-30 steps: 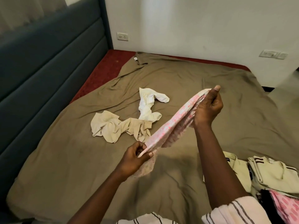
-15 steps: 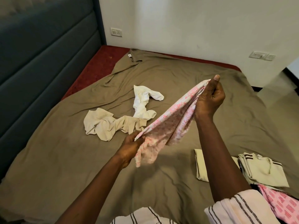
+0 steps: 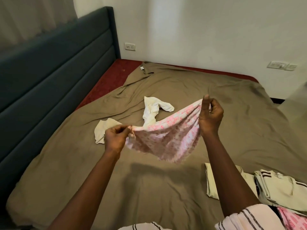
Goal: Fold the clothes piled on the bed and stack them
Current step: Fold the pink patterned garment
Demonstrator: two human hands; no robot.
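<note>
Two hands hold one pink patterned cloth [image 3: 166,136] up over the brown sheet [image 3: 149,188] in the head view. The left hand [image 3: 116,138] pinches the cloth's left corner between thumb and curled fingers. The right hand [image 3: 210,117], raised higher, pinches the opposite end with its thumb pointing up. The cloth's top edge runs from one pinch to the other. The rest sags below that line in a loose pouch, its lower hem hanging clear of the sheet and casting a shadow on it.

Behind the pink cloth, a white garment [image 3: 153,112] lies crumpled on the sheet, its near end hidden by the cloth's top edge. Left of the pink cloth, partly covered by the left hand, lies a cream garment [image 3: 103,130], also unfolded. Right of and below the pink cloth, past the right forearm, a folded cream piece [image 3: 211,181] lies flat, with a stack of folded striped clothes [image 3: 280,191] just beside it. Far to the left of the pink cloth stands a dark blue headboard [image 3: 49,80].
</note>
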